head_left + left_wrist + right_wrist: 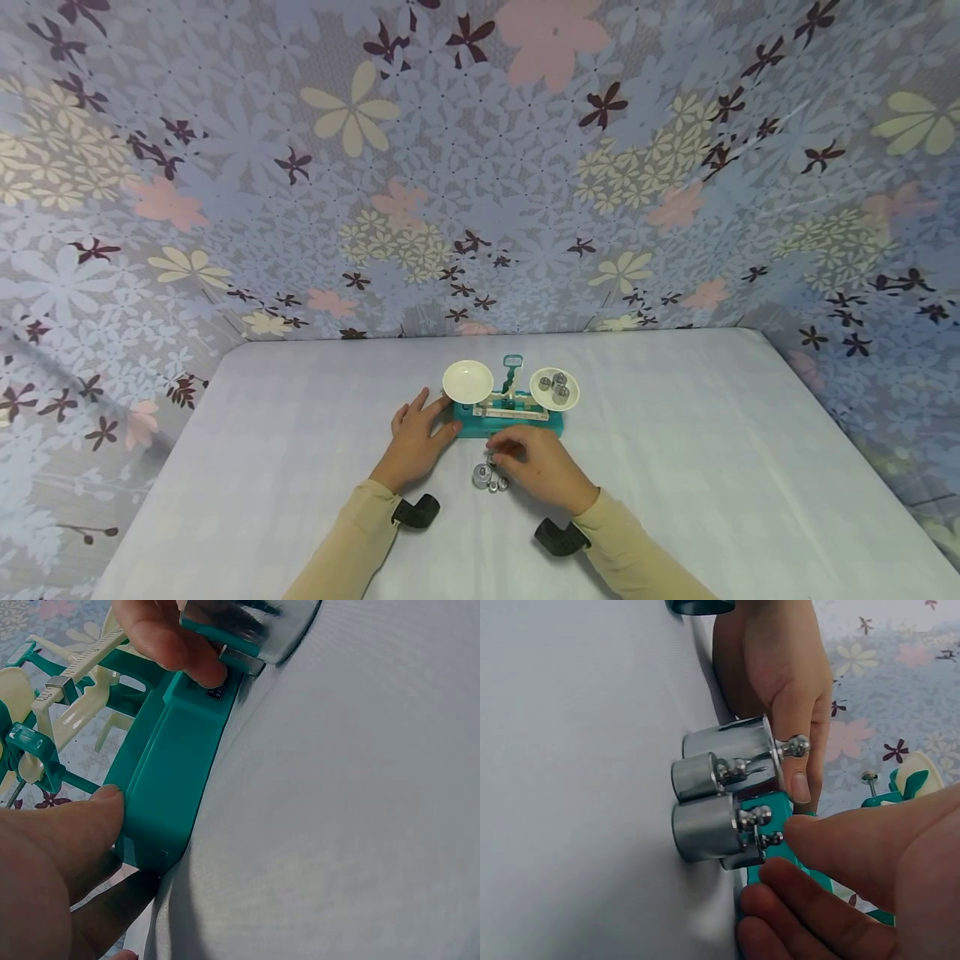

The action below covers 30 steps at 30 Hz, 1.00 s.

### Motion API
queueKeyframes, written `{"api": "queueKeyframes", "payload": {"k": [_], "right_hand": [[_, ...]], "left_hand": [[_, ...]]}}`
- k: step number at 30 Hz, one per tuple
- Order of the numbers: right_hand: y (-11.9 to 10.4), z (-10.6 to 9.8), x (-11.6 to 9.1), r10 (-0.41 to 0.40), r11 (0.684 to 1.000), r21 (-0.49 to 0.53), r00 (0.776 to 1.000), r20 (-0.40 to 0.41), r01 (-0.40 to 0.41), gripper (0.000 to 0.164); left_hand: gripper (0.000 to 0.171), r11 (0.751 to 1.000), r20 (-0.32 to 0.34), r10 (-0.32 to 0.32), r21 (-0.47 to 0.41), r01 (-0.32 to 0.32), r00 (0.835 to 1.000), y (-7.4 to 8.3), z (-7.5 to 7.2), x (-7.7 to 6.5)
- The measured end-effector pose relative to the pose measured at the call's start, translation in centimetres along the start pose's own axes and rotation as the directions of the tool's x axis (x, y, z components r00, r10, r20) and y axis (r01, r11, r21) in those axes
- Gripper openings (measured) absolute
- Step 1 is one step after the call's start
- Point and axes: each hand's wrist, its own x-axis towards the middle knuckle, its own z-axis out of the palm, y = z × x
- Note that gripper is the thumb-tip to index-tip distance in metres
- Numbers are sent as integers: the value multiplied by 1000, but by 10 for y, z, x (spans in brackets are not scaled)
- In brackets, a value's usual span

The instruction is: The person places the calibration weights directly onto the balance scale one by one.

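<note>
A teal balance scale with two white pans stands on the table. My left hand holds its left end, with the thumb on the base and other fingers round the end. Several silver knobbed weights stand in front; the largest weight is beside a medium weight. My right hand is over them, thumb and forefinger apart on either side of the knob of a small weight. That weight stands among the others.
The right pan carries several silver weights, while the left pan has nothing on it. White cloth covers the table. Floral fabric rises behind and at both sides. A black wrist camera is strapped to my right wrist.
</note>
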Motion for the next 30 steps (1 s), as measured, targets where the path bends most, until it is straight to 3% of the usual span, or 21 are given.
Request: {"api": "queueKeyframes", "payload": {"k": [30], "right_hand": [[1, 6, -1, -33, 996, -79, 999, -27, 31, 12]], "left_hand": [[51, 1000, -6, 9, -2, -9, 1000, 2, -1, -1]]}}
